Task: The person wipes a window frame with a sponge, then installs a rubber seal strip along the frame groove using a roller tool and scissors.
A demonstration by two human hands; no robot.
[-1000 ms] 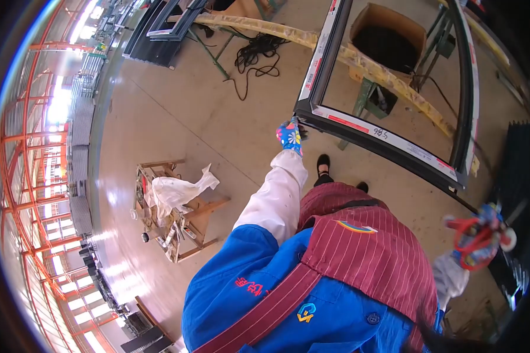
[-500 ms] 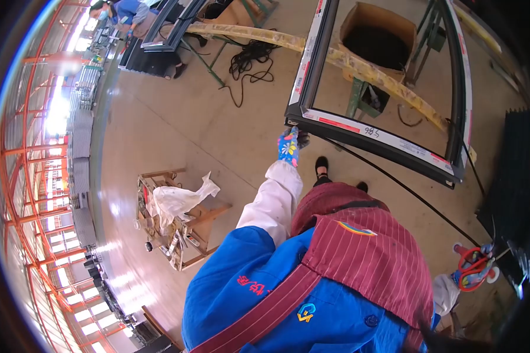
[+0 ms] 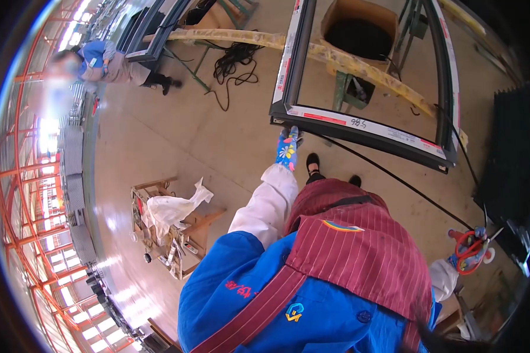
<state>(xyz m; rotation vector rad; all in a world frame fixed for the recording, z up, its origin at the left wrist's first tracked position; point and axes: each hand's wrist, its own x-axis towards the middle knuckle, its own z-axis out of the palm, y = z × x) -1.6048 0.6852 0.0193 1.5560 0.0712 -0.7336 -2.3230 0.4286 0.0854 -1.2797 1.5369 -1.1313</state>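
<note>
My left hand [image 3: 287,148], in a blue flowered glove, is raised to the near left corner of a dark window frame [image 3: 365,130] with white and red labels. A long black rubber strip [image 3: 388,169] runs from beside its fingers, under the frame's near edge, out to the right. The fingers look closed at the strip's end, but the grip is partly hidden. Far to the right, my right hand [image 3: 460,259], also gloved, is closed round red-handled scissors [image 3: 469,266]. The strip's other stretch reaches this hand; whether it is held there too is unclear.
The frame rests on a yellow wrapped bar [image 3: 259,38] and green stands. A cardboard box [image 3: 341,15] stands beneath. On the left is a wooden cart [image 3: 209,222] with a white cloth [image 3: 174,209]. Black cable [image 3: 234,65] lies on the floor; a co-worker [image 3: 109,62] stands far left.
The view has shifted, so the frame sits slightly further left and up. My left hand is now a little below the corner. The co-worker has straightened and shows more fully.
</note>
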